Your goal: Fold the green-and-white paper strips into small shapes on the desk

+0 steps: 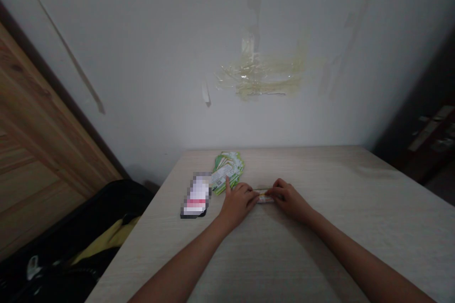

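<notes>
A small, narrow piece of folded printed paper, whitish with some yellow and green, lies on the table between my hands. My left hand is closed at its left end, fingertips pressed down on it, with the thumb side partly hidden. At the opposite end, my right hand pinches the paper between bent fingers. Just beyond my left hand is a fanned-out pile of green and white printed cards or leaflets. The print on the held piece is too small to read.
A phone with a blurred-out screen lies left of the leaflets. The pale wooden table meets a grey wall marked with old tape. Left of the table edge, a black bag with yellow cloth sits lower down.
</notes>
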### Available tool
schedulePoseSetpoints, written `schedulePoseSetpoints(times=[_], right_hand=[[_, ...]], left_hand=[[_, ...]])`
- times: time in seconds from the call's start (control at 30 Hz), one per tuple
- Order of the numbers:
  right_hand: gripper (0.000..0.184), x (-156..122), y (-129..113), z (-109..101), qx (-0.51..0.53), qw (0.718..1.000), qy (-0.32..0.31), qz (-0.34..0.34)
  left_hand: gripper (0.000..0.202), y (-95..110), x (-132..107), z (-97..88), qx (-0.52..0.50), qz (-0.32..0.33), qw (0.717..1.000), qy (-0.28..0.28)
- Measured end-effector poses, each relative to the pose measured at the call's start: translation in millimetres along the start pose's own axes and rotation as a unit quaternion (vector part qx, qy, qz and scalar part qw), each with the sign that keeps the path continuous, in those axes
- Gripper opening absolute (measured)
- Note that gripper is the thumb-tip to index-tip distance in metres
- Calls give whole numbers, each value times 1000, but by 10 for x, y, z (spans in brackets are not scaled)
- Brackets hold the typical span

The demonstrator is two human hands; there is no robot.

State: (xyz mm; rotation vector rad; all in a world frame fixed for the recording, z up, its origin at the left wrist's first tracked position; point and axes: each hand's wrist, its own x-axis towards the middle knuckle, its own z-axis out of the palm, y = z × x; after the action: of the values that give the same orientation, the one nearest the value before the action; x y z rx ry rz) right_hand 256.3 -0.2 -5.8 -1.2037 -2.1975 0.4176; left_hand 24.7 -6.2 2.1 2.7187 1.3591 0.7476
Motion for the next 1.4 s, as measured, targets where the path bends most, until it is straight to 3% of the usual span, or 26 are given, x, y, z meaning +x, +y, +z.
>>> schedulePoseSetpoints(times=[0.3, 0.77, 1.07, 1.33, 1.4], right_hand=[[21, -12, 35, -36, -60, 997, 1, -53], [27, -8, 42, -43, -88, 996, -4, -34], [27, -4, 81, -38, -101, 994, -9, -37], [18, 1, 43, -18, -108, 990, 37, -83], [19, 1, 10, -28, -115, 989, 19, -94]], left_hand=[[26, -33, -28, 25, -20, -3, 1000, -13], [26, 19, 6, -4, 16, -3, 1000, -14], [26, -19, 37, 78, 32, -1, 999, -14], [24, -25, 46, 90, 33, -8, 999, -14], [24, -31, 49, 95, 33, -7, 999, -13]])
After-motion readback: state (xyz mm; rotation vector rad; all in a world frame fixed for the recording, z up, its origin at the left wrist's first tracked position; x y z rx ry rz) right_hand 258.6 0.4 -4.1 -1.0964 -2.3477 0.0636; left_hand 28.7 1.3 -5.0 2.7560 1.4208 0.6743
